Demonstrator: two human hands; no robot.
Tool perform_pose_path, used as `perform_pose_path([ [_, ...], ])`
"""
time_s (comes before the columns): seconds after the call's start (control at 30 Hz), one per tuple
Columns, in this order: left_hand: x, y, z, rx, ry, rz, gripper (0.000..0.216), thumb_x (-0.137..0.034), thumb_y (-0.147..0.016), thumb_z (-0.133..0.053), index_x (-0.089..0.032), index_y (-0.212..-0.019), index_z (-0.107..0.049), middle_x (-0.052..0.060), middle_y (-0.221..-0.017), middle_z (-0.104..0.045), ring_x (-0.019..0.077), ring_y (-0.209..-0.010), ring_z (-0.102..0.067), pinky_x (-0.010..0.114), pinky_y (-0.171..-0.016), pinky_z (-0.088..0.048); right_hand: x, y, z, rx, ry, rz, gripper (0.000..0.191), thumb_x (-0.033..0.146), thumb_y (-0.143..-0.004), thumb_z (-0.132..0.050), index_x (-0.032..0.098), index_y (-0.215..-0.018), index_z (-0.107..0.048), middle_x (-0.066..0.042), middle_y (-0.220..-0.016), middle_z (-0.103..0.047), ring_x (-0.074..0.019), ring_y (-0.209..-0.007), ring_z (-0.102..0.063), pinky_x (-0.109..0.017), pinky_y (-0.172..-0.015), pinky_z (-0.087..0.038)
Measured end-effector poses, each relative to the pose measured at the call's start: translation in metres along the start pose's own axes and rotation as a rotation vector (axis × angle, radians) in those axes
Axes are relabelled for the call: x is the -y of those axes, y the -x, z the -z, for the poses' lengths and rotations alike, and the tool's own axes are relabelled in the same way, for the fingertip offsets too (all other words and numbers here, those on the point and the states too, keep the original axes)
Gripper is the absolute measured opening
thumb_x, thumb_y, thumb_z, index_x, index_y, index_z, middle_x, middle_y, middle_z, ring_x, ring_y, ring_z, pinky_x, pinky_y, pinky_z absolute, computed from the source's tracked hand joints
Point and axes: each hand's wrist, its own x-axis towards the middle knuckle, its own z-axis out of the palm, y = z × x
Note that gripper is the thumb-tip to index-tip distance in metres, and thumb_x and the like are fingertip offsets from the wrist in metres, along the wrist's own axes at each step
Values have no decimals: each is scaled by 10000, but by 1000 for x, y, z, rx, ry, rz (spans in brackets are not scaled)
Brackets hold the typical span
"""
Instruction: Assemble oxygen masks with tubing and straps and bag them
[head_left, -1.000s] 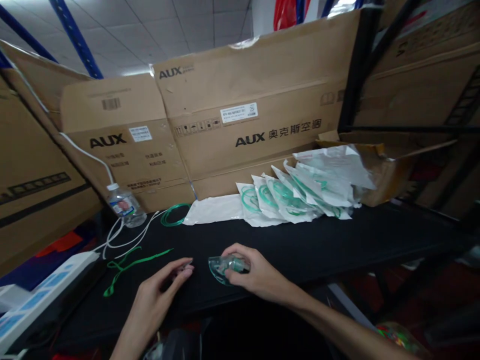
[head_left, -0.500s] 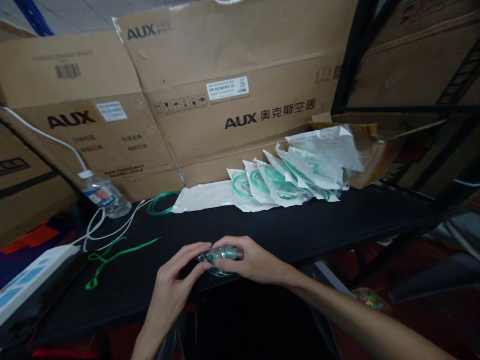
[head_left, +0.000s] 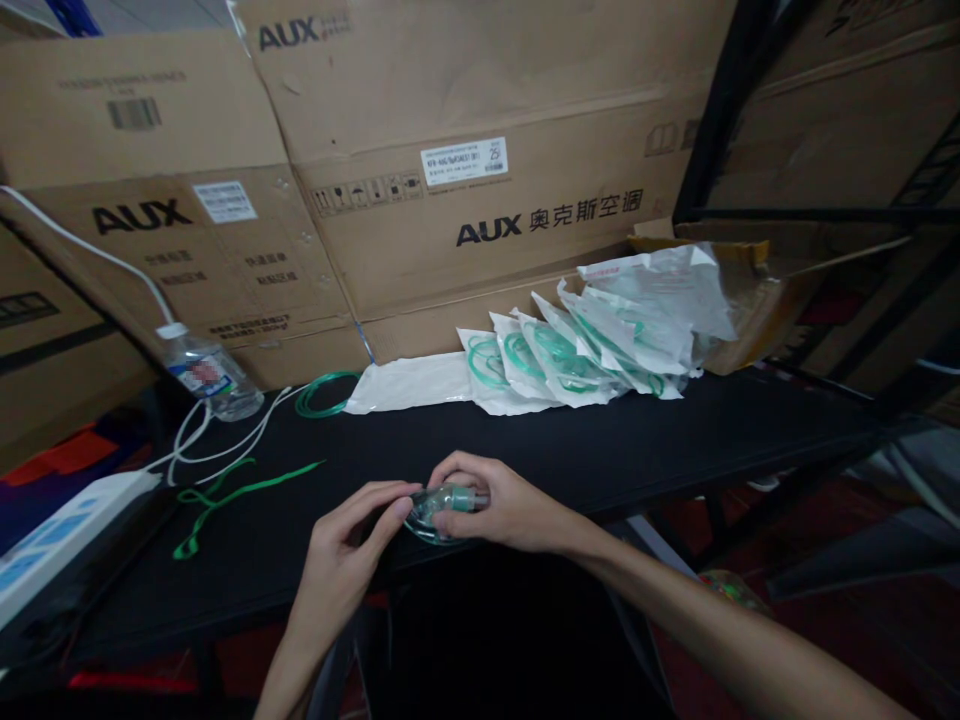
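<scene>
A clear, green-tinted oxygen mask (head_left: 448, 503) lies at the front edge of the black table. My right hand (head_left: 499, 505) is closed around its body, with the thumb in front and the fingers behind; a green connector sticks out toward the palm. At the mask's other end, the thumb and fingertips of my left hand (head_left: 360, 540) pinch its rim. Part of the mask is hidden by my fingers. To the left, a loose green strap (head_left: 217, 515) lies on the table, and a coil of green tubing (head_left: 324, 396) sits behind it beside a flat white pouch (head_left: 412, 383).
Several white packets (head_left: 559, 360) with green tubing lean in an overlapping row against cardboard boxes (head_left: 390, 260). An open carton (head_left: 757, 310) stands at the back right. At left are a plastic bottle (head_left: 214, 375), white cables (head_left: 244, 450) and a power strip (head_left: 67, 540).
The view has tilted slightly. My left thumb has shifted a little up along the mask's rim, and the mask is turned slightly in my right hand.
</scene>
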Motion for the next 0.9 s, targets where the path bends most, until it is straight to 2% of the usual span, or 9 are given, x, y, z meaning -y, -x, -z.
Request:
perform_pose_path([
  [0.13,-2,0,-1,21,44,65,259,-429,-853,-706,-227,-983,-804,61,-1034,-800,262,-991,-732,342,-916,-569,-1,-1,1,19,-98,-17,433,399,-773,-825,202,-985,-503,44,-784,-640,-98,-679,-570,-212,-630,-409],
  [0.23,0,0,-1,52,105,115,256,-416,-842,-727,-238,-1011,-795,49,-1048,-801,245,-997,-737,321,-921,-571,-2,-2,1,27,-127,-28,444,433,-777,-820,194,-976,-503,27,-789,-667,-111,-707,-619,-234,-673,-451],
  [0.43,7,-1,-1,66,226,124,192,-372,-814,-761,-208,-913,-775,51,-997,-785,221,-974,-736,288,-896,-585,0,-3,0,24,-141,-49,428,457,-784,-807,189,-957,-522,26,-745,-671,-123,-676,-639,-253,-663,-477],
  [0.53,5,-2,0,71,238,143,219,-380,-799,-766,-190,-908,-760,58,-966,-778,228,-947,-741,288,-862,-597,1,-2,1,32,-131,-39,430,460,-785,-806,190,-963,-523,34,-752,-653,-116,-678,-626,-243,-657,-470],
  [0.73,-2,-3,3,93,261,271,317,-442,-767,-778,-191,-959,-753,66,-933,-794,243,-891,-758,304,-820,-610,2,-3,6,113,-134,-28,400,403,-813,-795,196,-1011,-516,32,-816,-648,-107,-728,-624,-239,-687,-462],
  [0.9,-1,-4,3,108,251,233,286,-412,-752,-782,-195,-937,-760,59,-946,-787,238,-893,-752,300,-822,-606,2,-4,7,117,-129,-25,383,397,-824,-787,197,-1027,-532,30,-838,-638,-113,-772,-618,-238,-693,-466],
])
